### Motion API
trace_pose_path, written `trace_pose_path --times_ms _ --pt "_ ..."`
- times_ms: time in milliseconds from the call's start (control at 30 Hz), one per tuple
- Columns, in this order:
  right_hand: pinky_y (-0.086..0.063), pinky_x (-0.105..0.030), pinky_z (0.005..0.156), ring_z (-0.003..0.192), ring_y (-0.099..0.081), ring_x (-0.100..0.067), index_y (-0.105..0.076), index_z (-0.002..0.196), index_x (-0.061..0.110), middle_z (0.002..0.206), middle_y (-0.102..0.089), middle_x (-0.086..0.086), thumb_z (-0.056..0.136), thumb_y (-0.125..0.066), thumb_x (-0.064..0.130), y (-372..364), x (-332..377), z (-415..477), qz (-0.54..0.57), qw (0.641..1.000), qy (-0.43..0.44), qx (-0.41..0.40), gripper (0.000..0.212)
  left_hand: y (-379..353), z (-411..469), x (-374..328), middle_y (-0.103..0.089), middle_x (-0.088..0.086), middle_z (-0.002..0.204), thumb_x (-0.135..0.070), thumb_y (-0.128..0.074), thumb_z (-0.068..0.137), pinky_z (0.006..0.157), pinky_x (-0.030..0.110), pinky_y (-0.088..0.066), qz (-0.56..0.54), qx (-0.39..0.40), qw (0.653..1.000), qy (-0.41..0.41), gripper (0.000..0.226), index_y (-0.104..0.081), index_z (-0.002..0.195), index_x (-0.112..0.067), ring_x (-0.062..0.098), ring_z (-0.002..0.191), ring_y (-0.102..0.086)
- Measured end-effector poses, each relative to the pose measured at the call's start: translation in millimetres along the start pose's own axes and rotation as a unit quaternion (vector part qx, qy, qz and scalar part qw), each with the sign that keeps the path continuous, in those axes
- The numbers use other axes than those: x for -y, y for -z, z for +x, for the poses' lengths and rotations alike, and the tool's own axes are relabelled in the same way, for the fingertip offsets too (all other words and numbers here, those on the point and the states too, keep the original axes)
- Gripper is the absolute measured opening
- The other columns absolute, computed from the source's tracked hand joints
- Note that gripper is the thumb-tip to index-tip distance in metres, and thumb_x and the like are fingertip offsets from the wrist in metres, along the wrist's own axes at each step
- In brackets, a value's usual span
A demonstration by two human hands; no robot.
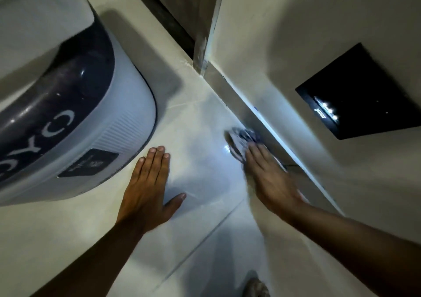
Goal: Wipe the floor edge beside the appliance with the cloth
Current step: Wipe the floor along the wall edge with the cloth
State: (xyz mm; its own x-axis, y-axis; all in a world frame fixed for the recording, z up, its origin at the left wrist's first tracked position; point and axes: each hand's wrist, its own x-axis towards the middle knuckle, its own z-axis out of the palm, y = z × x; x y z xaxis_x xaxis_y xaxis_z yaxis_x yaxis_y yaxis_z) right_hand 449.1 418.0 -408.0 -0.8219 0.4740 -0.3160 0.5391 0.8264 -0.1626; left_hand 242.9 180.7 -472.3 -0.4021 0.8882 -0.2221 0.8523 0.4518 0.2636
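Note:
A white appliance with a dark rounded band and large letters fills the left side. My left hand lies flat on the pale floor tiles just beside it, fingers straight and together, thumb out, holding nothing. My right hand presses a crumpled blue-and-white cloth onto the floor where the tiles meet the skirting of the right wall. The cloth sticks out past my fingertips and looks blurred. Part of it is hidden under my palm.
A light wall rises on the right with a black square panel carrying small lights. A door frame post stands at the corner ahead, with a dark gap behind it. A small greyish object lies at the bottom edge.

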Motion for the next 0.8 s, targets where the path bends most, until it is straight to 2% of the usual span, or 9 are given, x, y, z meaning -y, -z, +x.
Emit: trace_pose_path --times_ms 100,167,267,367,433,600,700,767,800 --pt "-0.025 -0.04 0.121 0.15 -0.012 -0.027 -0.021 0.15 0.007 0.161 -0.017 -0.011 0.088 -0.043 -0.005 5 20 48 0.013 1.0 0.005 0.002 0.067 0 -1 -1 -0.017 0.016 0.169 -0.077 -0.038 0.088 0.128 0.044 -0.015 0.003 0.006 1.0 0.003 0.103 -0.015 0.16 -0.007 0.031 0.157 -0.013" --pt "-0.026 -0.043 0.12 0.15 -0.009 -0.027 -0.019 0.151 0.008 0.162 -0.014 -0.011 0.089 -0.032 -0.004 -4 12 12 0.006 1.0 -0.018 0.012 0.064 3 0 -1 -0.02 0.017 0.168 -0.077 -0.04 0.088 0.126 0.047 -0.021 -0.004 0.007 1.0 0.007 0.103 -0.018 0.159 -0.006 0.032 0.156 -0.017" --pt "-0.034 -0.049 0.116 0.148 -0.018 -0.033 -0.023 0.149 0.005 0.159 -0.016 -0.014 0.085 -0.011 0.005 -7 7 -48 0.007 0.996 -0.076 0.056 0.065 6 -1 -2 -0.022 0.018 0.167 -0.077 -0.04 0.089 0.125 0.048 -0.024 -0.004 0.004 1.0 0.005 0.102 -0.021 0.159 -0.005 0.033 0.156 -0.02" --pt "-0.022 -0.044 0.122 0.15 -0.009 -0.028 -0.016 0.151 0.009 0.162 -0.014 -0.011 0.095 -0.032 0.001 -6 17 2 0.02 0.998 -0.063 0.015 0.059 5 -1 -2 -0.021 0.018 0.168 -0.076 -0.04 0.089 0.126 0.047 -0.022 -0.006 0.005 1.0 0.0 0.102 -0.02 0.159 -0.005 0.032 0.156 -0.018" --pt "-0.009 -0.036 0.124 0.15 -0.003 -0.025 -0.01 0.152 0.012 0.163 -0.008 -0.007 0.098 -0.034 0.001 -2 35 59 0.034 0.998 -0.042 -0.013 0.06 4 -1 -1 -0.02 0.018 0.168 -0.076 -0.04 0.088 0.126 0.047 -0.02 -0.001 0.0 1.0 0.002 0.103 -0.02 0.159 -0.005 0.032 0.156 -0.017" --pt "-0.016 -0.039 0.122 0.149 -0.013 -0.027 -0.022 0.15 0.01 0.162 -0.019 -0.008 0.09 -0.036 -0.005 14 73 160 0.032 0.997 -0.016 -0.062 0.064 1 1 1 -0.022 0.019 0.167 -0.075 -0.038 0.088 0.126 0.047 -0.019 0.003 -0.008 1.0 -0.007 0.101 -0.024 0.157 -0.003 0.032 0.156 -0.019" --pt "-0.015 -0.036 0.123 0.15 -0.012 -0.026 -0.021 0.15 0.009 0.161 -0.019 -0.009 0.093 -0.032 -0.006 6 58 136 0.013 0.997 0.012 -0.081 0.061 0 1 1 -0.02 0.019 0.168 -0.077 -0.038 0.087 0.126 0.048 -0.021 0.011 0.005 1.0 -0.001 0.104 -0.021 0.158 -0.004 0.034 0.156 -0.018" --pt "-0.016 -0.032 0.122 0.149 -0.014 -0.025 -0.022 0.15 0.009 0.161 -0.02 -0.01 0.096 -0.028 -0.005 -3 29 73 0.008 0.998 0.001 -0.059 0.056 2 1 0 -0.019 0.02 0.168 -0.077 -0.039 0.087 0.125 0.05 -0.022 0.014 0.008 1.0 -0.003 0.104 -0.019 0.159 -0.004 0.035 0.156 -0.017" --pt "-0.023 -0.034 0.121 0.148 -0.02 -0.027 -0.027 0.148 0.007 0.159 -0.025 -0.012 0.096 -0.025 -0.004 -7 14 30 0.003 0.999 -0.016 -0.049 0.054 4 1 0 -0.017 0.02 0.168 -0.077 -0.039 0.087 0.126 0.051 -0.021 0.011 0.01 1.0 -0.007 0.104 -0.018 0.159 -0.004 0.034 0.157 -0.015"
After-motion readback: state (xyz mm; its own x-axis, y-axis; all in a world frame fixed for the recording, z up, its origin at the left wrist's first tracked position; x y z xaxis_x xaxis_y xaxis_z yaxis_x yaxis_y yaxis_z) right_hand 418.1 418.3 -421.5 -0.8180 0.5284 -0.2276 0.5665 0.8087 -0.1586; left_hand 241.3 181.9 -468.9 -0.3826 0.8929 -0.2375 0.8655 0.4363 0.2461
